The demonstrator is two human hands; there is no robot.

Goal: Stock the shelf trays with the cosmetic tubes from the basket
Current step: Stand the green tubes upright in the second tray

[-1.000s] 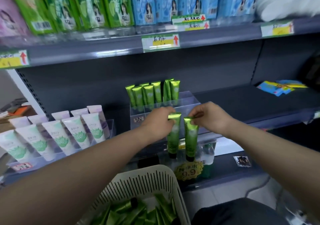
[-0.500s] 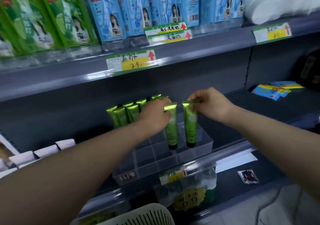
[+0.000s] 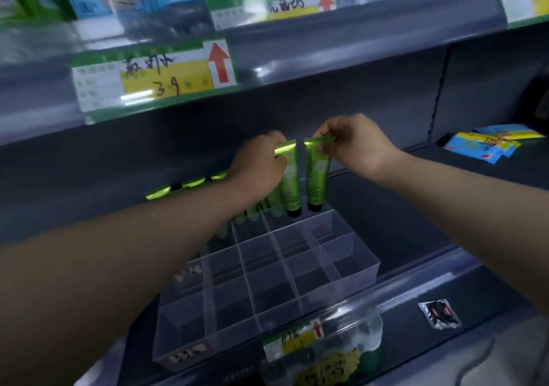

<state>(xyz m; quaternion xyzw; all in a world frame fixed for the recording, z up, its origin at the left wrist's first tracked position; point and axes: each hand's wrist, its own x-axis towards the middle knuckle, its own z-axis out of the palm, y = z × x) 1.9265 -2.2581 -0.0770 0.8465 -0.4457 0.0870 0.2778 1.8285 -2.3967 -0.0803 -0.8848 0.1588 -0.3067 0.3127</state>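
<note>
1. Cosmetic tubes, green, two held: both hang cap-down, side by side, over the back of the tray.
2. Left grip: I see it pinching the crimped top of the left tube.
3. Right grip: fingers pinch the crimped top of the right tube.
4. Tray: clear, divided into compartments, on the lower shelf; stocked tubes stand in its back row, partly behind the left wrist.
5. Price label: on the upper shelf edge.
6. Foil sachet: right of the tray.
</note>
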